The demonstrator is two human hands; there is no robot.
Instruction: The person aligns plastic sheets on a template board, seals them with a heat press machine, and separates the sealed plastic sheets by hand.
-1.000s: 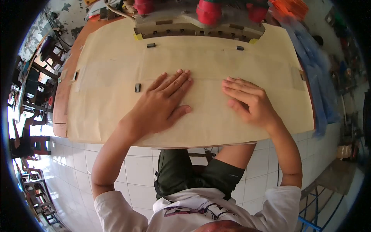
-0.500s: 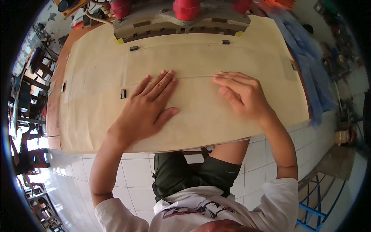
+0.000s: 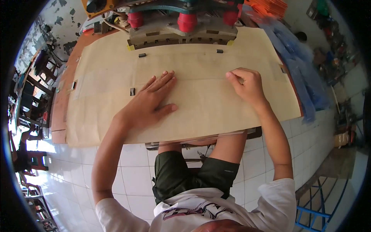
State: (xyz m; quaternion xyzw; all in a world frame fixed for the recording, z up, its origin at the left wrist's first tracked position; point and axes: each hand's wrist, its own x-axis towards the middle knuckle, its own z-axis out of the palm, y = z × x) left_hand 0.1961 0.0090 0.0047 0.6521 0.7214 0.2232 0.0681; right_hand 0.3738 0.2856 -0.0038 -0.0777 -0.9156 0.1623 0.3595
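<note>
My left hand (image 3: 151, 98) lies flat on a cream-coloured sheet (image 3: 205, 116) that covers the worktop, with its fingers stretched forward and the thumb apart. To its right, my right hand (image 3: 249, 83) is over the same sheet, thumb and fingertips brought together in a pinch. What is between those fingertips, if anything, is too small or too clear to make out. A faint straight line runs across the sheet between the hands. Small black blocks stand on the sheet: one left of my left hand (image 3: 132, 91) and two farther back, at left (image 3: 142, 55) and right (image 3: 219, 51).
At the back edge stands a machine with red cylinders (image 3: 188, 22) above a metal block. Blue translucent plastic (image 3: 305, 77) hangs along the right side, with orange material (image 3: 266, 8) behind it. A blue metal frame (image 3: 319, 207) stands on the floor at lower right.
My right hand has gone from fingers extended together to a pinch and shifted slightly right. The left hand stays flat. The view has tilted, showing more of the machine.
</note>
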